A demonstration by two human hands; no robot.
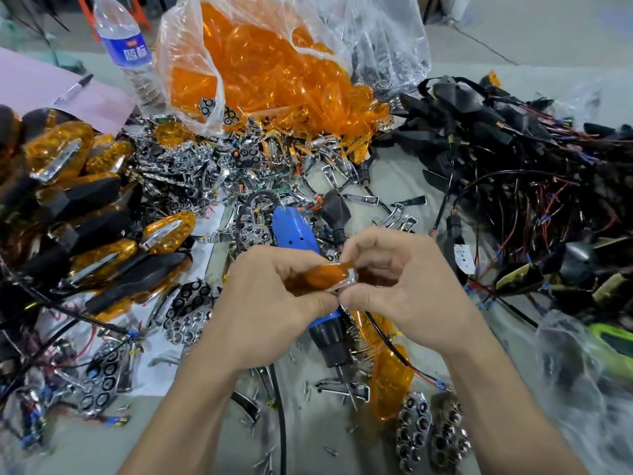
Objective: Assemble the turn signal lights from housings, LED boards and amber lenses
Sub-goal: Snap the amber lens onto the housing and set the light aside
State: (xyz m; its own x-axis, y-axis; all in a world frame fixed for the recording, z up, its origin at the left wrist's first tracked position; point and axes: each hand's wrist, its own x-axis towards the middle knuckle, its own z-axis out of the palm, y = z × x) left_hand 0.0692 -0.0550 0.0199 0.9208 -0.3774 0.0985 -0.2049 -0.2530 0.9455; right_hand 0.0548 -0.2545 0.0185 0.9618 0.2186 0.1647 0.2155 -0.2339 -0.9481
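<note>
Head view: my left hand and right hand both pinch an amber lens, seating its chrome strip; next, I reckon, a firm squeeze flush.

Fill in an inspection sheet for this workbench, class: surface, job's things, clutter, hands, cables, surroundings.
Surface: grey table, mostly covered with parts.
Job's things: amber lens in hand; bag of lenses; black housings on the right; finished lights on the left.
Clutter: blue screwdriver, water bottle, marker.
Hands: left hand and right hand both pinch the amber lens.
Cables: red and black wires tangled among the housings.
Surroundings: floor beyond the table.
</note>
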